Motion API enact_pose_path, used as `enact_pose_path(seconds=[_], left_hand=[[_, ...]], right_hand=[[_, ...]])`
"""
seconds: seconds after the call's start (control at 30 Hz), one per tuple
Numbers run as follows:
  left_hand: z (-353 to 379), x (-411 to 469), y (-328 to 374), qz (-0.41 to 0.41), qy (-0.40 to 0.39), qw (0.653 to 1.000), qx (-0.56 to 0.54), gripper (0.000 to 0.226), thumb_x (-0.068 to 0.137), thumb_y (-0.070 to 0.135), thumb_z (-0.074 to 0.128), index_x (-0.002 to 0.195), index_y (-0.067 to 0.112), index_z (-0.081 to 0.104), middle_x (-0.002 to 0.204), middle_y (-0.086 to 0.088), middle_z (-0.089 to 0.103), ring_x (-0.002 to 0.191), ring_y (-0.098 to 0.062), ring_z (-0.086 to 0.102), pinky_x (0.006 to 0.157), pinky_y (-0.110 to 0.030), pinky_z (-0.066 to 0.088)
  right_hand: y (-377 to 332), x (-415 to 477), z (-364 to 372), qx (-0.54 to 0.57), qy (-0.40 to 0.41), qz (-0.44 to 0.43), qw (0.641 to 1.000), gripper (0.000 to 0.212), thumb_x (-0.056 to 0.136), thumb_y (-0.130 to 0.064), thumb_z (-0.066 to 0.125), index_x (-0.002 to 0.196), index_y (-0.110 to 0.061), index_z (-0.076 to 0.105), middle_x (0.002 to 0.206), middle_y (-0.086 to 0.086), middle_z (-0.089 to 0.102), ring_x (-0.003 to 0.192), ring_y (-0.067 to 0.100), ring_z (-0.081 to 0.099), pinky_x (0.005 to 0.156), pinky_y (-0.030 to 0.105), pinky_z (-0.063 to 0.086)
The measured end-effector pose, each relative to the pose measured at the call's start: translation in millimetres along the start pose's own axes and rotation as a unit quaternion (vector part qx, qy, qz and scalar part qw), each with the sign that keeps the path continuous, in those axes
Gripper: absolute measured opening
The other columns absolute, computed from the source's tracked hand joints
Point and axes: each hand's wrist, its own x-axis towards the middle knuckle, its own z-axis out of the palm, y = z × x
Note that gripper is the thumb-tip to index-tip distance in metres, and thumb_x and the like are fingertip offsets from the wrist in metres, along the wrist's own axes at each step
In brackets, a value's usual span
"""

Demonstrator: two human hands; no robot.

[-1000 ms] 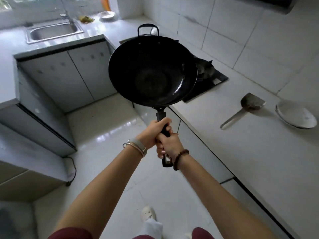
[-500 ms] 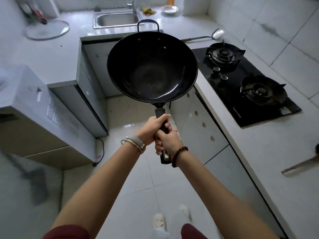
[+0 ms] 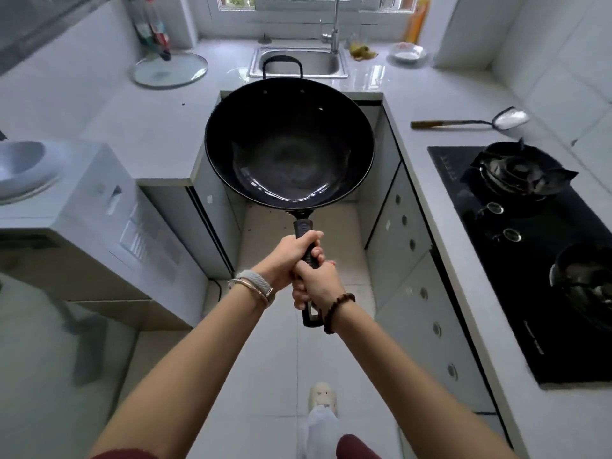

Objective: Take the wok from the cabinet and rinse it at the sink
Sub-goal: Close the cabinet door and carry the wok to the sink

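Note:
A large black wok (image 3: 289,144) is held level in the air above the floor, in the middle of the view, its small loop handle pointing at the sink. Both hands grip its long black handle: my left hand (image 3: 291,256) nearer the bowl, my right hand (image 3: 314,283) just behind it. The steel sink (image 3: 342,66) with its tap (image 3: 334,24) lies straight ahead in the far counter, beyond the wok. The wok's bowl looks empty.
A glass lid (image 3: 170,69) lies on the counter left of the sink. A small dish (image 3: 407,54) and yellow scraps sit to its right. A ladle (image 3: 470,122) and a black gas hob (image 3: 530,246) are on the right counter. A white appliance (image 3: 109,226) stands at left.
The view has swung left, from the right counter to face the sink head-on. The sink is now closer and centred. Both hands keep the same grip on the wok handle.

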Motion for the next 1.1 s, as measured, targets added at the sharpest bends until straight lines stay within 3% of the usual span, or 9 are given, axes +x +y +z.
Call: enact_pose_path(seconds=[0.1,0.3,0.53,0.87,1.03,1.1], left_hand=[[2.6,29.4,24.7,0.009,0.016,1.000,-0.011,0.027,0.095,0.015,0.053,0.070,0.011,0.045,0.049,0.003,0.042,0.046,-0.013,0.047,0.070,-0.034,0.057],[0.9,78.6,68.9,0.012,0.041,0.999,-0.035,0.027,0.095,0.015,0.053,0.069,0.011,0.045,0.048,0.003,0.042,0.044,-0.012,0.048,0.086,-0.039,0.043],[-15.8,150.4,124.3,0.015,0.065,0.996,-0.061,0.029,0.095,0.014,0.052,0.068,0.011,0.042,0.045,0.002,0.041,0.041,-0.013,0.047,0.087,-0.041,0.041],[-65.7,270.9,238.0,0.003,0.065,0.996,-0.058,0.030,0.096,0.015,0.050,0.067,0.013,0.042,0.046,0.003,0.040,0.041,-0.011,0.047,0.062,-0.032,0.058],[-81.6,321.8,285.1,-0.002,0.068,0.995,-0.070,0.030,0.096,0.014,0.050,0.067,0.012,0.041,0.043,0.003,0.040,0.039,-0.011,0.047,0.082,-0.038,0.050],[-84.8,340.4,299.4,0.000,0.071,0.995,-0.074,0.031,0.096,0.013,0.050,0.066,0.012,0.041,0.043,0.003,0.040,0.039,-0.012,0.046,0.079,-0.039,0.053]], right_hand=[[-24.2,33.7,-1.6,-0.002,-0.020,0.005,1.000,0.027,0.086,-0.003,0.046,0.063,-0.012,0.034,0.035,-0.003,0.031,0.025,0.011,0.029,0.035,0.015,0.030],[-63.8,93.9,1.0,-0.027,-0.044,0.005,0.999,0.027,0.085,-0.006,0.048,0.062,-0.012,0.035,0.036,-0.003,0.033,0.027,0.012,0.031,0.037,0.018,0.032],[-110.8,175.8,16.2,-0.051,-0.064,0.003,0.997,0.025,0.085,-0.006,0.048,0.065,-0.012,0.036,0.037,-0.003,0.034,0.028,0.012,0.031,0.038,0.019,0.034],[-195.1,315.8,70.2,-0.062,-0.047,0.021,0.997,0.024,0.084,-0.008,0.051,0.065,-0.014,0.036,0.040,-0.001,0.035,0.031,0.013,0.033,0.039,0.020,0.034],[-231.7,371.9,90.1,-0.070,-0.046,0.020,0.996,0.022,0.083,-0.009,0.052,0.068,-0.014,0.037,0.041,-0.001,0.036,0.028,0.011,0.034,0.037,0.019,0.035],[-244.4,391.5,93.5,-0.071,-0.045,0.021,0.996,0.021,0.083,-0.009,0.052,0.069,-0.014,0.037,0.043,0.000,0.036,0.028,0.011,0.034,0.037,0.019,0.035]])
